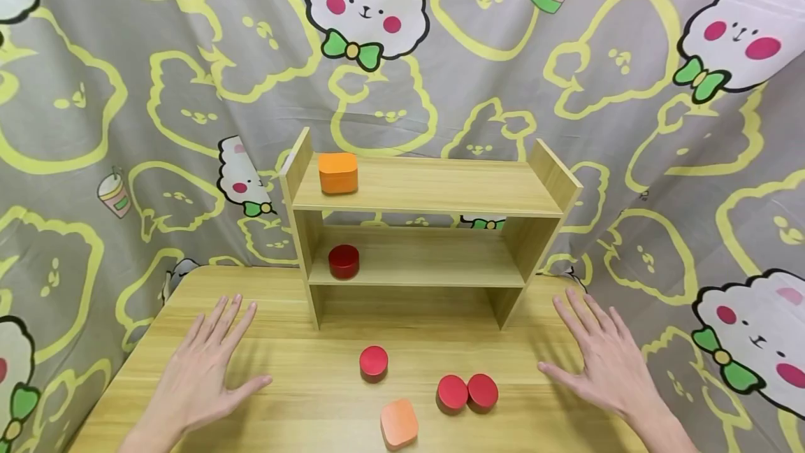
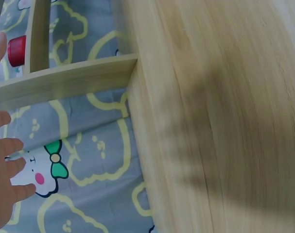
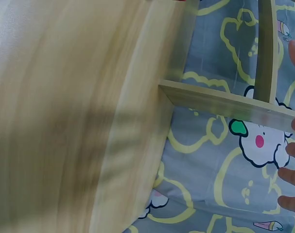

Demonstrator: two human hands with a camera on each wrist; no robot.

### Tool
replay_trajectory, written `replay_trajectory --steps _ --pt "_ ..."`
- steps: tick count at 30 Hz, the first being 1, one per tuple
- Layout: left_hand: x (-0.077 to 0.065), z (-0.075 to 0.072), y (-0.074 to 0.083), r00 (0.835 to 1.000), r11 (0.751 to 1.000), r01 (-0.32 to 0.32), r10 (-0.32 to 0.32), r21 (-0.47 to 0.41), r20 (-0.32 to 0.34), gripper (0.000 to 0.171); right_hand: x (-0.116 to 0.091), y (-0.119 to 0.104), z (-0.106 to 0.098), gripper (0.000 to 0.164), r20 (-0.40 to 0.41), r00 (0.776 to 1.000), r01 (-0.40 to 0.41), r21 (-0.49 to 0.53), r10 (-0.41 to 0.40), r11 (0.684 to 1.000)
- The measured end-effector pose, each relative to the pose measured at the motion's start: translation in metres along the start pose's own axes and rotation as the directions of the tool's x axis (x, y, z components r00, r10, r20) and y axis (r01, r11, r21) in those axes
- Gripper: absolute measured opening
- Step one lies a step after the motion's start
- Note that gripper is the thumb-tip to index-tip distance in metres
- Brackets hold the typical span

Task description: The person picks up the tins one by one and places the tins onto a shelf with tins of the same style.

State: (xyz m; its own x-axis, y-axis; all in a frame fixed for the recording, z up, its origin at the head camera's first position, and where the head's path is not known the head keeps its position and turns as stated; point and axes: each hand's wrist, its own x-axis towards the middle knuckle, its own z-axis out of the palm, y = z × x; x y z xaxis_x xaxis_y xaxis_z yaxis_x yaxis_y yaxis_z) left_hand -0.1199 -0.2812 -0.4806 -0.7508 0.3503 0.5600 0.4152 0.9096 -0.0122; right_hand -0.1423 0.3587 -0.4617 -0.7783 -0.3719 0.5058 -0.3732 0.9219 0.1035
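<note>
My left hand [image 1: 204,369] is spread palm down over the left side of the table, holding nothing. Over the right side, my right hand [image 1: 604,362] is spread the same way, also holding nothing. Between them lie a red round box [image 1: 374,363], an orange rounded-square box [image 1: 399,423], and two more red round boxes, a left one [image 1: 452,393] and a right one [image 1: 483,392], side by side. Behind these stands a two-tier wooden shelf [image 1: 415,257]. An orange box [image 1: 338,173] sits at the left of its upper board, and a dark red round box [image 1: 344,261] at the left of the lower board.
The wooden table [image 1: 283,418] ends at a back edge close behind the shelf. A grey curtain [image 1: 189,89] with cartoon animals hangs around the back and both sides. The shelf's raised side panels [image 1: 553,173] stand above its upper board.
</note>
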Motion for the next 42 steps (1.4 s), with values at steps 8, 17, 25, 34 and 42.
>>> replay_trajectory --steps 8,17,25,34,42 --pt "0.0 0.001 0.004 0.997 0.992 0.078 -0.079 -0.094 0.0 0.111 -0.004 -0.005 0.008 0.11 -0.01 1.0 0.013 0.054 -0.013 0.998" --pt "0.002 0.008 0.017 0.963 0.924 0.269 -0.259 -0.272 0.07 0.102 -0.009 -0.014 0.013 0.105 0.006 1.0 0.006 0.12 -0.007 0.993" --pt "0.01 0.024 0.026 0.932 0.834 0.336 -0.36 -0.438 0.03 0.091 -0.012 -0.024 0.024 0.105 0.014 0.999 0.043 0.117 -0.045 0.992" --pt "0.026 0.039 0.032 0.87 0.699 0.35 -0.49 -0.623 -0.06 0.069 -0.017 -0.036 0.037 0.1 0.015 0.996 0.085 0.156 -0.089 0.984" --pt "0.045 0.05 0.033 0.816 0.592 0.328 -0.57 -0.736 -0.094 0.056 -0.021 -0.046 0.048 0.087 0.064 0.99 0.113 0.202 -0.128 0.973"
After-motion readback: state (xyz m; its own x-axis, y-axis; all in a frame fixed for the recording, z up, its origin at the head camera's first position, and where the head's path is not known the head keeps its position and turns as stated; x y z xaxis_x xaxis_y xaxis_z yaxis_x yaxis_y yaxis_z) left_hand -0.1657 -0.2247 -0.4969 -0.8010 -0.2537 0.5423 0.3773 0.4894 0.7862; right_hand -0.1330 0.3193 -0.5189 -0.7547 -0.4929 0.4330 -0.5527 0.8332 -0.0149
